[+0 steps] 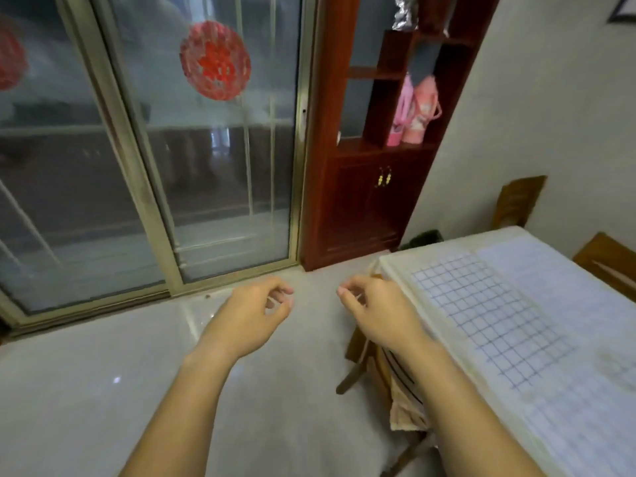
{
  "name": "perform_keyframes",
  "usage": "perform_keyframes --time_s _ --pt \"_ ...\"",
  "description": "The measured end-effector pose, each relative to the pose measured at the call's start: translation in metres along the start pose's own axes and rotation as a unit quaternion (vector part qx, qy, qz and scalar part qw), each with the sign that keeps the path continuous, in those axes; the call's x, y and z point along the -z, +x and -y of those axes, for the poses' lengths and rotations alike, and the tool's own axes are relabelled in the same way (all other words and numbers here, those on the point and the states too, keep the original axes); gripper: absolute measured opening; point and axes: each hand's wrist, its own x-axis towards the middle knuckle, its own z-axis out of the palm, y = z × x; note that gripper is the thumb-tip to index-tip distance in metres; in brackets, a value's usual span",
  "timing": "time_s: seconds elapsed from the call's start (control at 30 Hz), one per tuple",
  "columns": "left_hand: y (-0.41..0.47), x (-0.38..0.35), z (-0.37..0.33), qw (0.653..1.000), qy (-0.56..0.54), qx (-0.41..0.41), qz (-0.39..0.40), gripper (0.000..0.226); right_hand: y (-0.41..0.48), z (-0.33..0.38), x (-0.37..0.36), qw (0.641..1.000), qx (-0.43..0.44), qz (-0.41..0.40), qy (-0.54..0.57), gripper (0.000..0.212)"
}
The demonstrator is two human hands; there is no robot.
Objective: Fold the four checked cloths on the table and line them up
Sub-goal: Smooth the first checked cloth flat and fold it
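Checked cloths lie flat on the white table (406,270) at the right. One with bold blue squares (481,315) sits near the table's left edge. A paler checked cloth (557,270) lies beyond it, and another pale one (585,425) covers the near part. My left hand (254,315) hovers over the floor, left of the table, fingers loosely curled and holding nothing. Near the table's far left corner, my right hand (375,311) hangs in the air with loosely curled, empty fingers. Neither hand touches a cloth.
A wooden chair (385,380) with a striped cushion stands against the table's left side, under my right forearm. Another wooden chair (605,259) stands at the far right. A dark red cabinet (371,187) and sliding glass doors (172,166) rise ahead across the pale floor.
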Motion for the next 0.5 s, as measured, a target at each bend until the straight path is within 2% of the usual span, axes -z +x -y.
perform_keyframes --time_s 0.1,0.33,0.43,0.5 --pt "0.040 -0.009 0.024 0.998 0.009 0.006 0.067 0.011 0.033 -0.015 -0.011 0.999 -0.043 -0.007 -0.019 0.026" --pt "0.179 -0.009 0.042 0.996 0.017 -0.017 0.085 0.018 0.156 -0.059 -0.029 0.996 -0.075 -0.036 0.016 0.024" --pt "0.242 -0.006 0.050 0.990 0.062 -0.020 0.128 0.025 0.220 -0.079 -0.042 0.995 -0.062 -0.036 0.062 0.021" --pt "0.289 0.011 0.052 0.986 0.103 -0.023 0.126 0.023 0.270 -0.084 -0.042 0.994 -0.051 -0.026 0.091 0.019"
